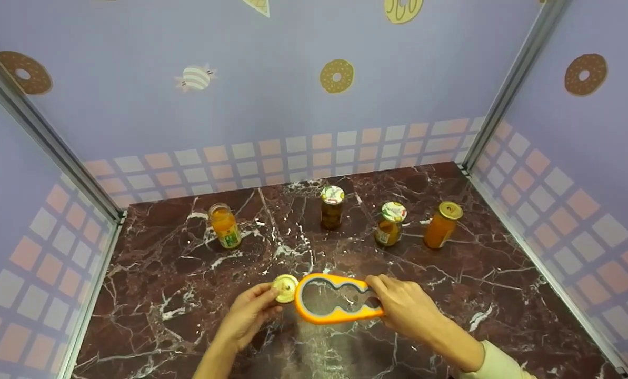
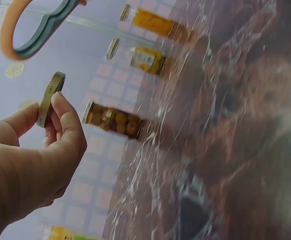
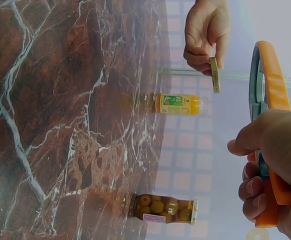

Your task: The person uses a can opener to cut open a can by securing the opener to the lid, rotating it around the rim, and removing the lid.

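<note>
My left hand [image 1: 250,311] pinches a gold jar lid [image 1: 285,288] by its edge, thumb on one side and fingers on the other. In the left wrist view the lid [image 2: 50,99] is seen nearly edge-on, held above the table. My right hand [image 1: 406,305] grips the handle end of an orange jar opener [image 1: 340,319] with a grey scalloped inner lining. The opener's round end points left, close beside the lid. At the back left stands a lidless jar of orange contents [image 1: 225,229], its glass mouth uncovered.
Behind the hands, a jar of olives [image 1: 331,209] with a patterned lid stands mid-table. Farther right are a smaller jar with a patterned lid [image 1: 389,225] and an orange jar with a gold lid [image 1: 442,226]. Walls enclose the dark marbled table [image 1: 161,295] at the back and sides.
</note>
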